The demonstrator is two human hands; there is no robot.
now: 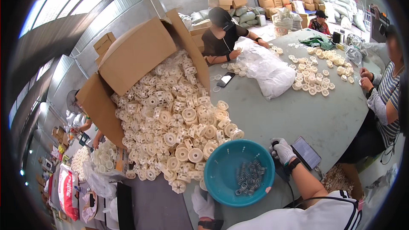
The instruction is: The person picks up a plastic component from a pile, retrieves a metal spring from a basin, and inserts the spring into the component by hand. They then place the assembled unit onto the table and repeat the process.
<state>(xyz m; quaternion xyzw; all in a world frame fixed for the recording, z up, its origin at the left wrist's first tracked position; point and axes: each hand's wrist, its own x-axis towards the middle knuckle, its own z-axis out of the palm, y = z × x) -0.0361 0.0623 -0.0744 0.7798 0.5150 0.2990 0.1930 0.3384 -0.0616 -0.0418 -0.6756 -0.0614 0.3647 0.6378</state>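
Near on the counter [332,115], the left hand [203,203] is beside the blue basin [219,174] of grey coiled pieces [250,178]; the right hand [282,151], fingers curled, is right of it. I cannot tell whether either grip pinches anything. Printing marks the red-and-white sack [68,191] at left.

At the frame's lower centre, a basin [226,157] stands on the tabletop [324,117], metal coils [251,177] inside it. Plastic spools [179,119] spill from a cardboard box [138,57] across the left of centre. The left hand [203,204] is at the basin's lower left; the right hand [283,151] lies between basin and screened device [307,153]. Upper centre, a plastic bag [270,72] separates a smartphone [225,80], left, from loose plastic parts [313,79], right.
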